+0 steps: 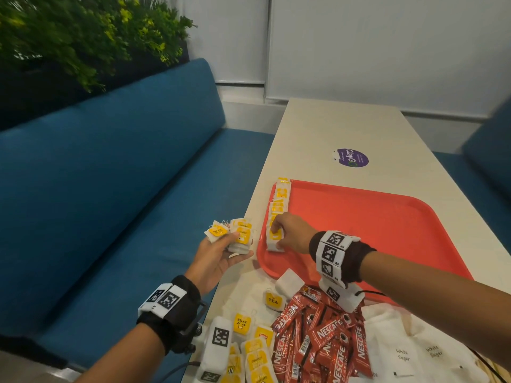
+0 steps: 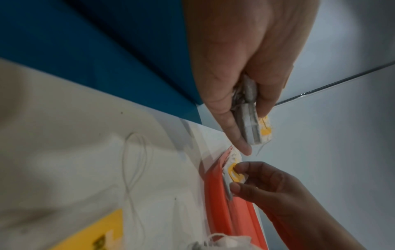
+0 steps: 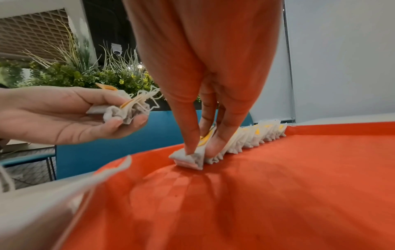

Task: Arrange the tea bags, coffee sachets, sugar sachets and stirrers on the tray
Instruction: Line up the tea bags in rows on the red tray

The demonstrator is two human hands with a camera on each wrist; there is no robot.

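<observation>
A red tray (image 1: 373,225) lies on the table. Along its left edge runs a row of white tea bags with yellow tags (image 1: 279,201). My right hand (image 1: 290,233) pinches the nearest tea bag (image 3: 190,158) of that row between thumb and fingers, its base on the tray floor (image 3: 256,194). My left hand (image 1: 221,252) hovers just left of the tray and grips a bunch of tea bags (image 1: 237,234), which also shows in my left hand (image 2: 245,94) as tea bags (image 2: 254,128) and in the right wrist view as tea bags (image 3: 126,110).
Near the table's front edge lie loose tea bags (image 1: 249,341), a heap of red Nescafe coffee sachets (image 1: 320,338) and white sugar sachets (image 1: 409,352). A purple sticker (image 1: 351,157) marks the table beyond the tray. A blue bench (image 1: 110,203) runs along the left.
</observation>
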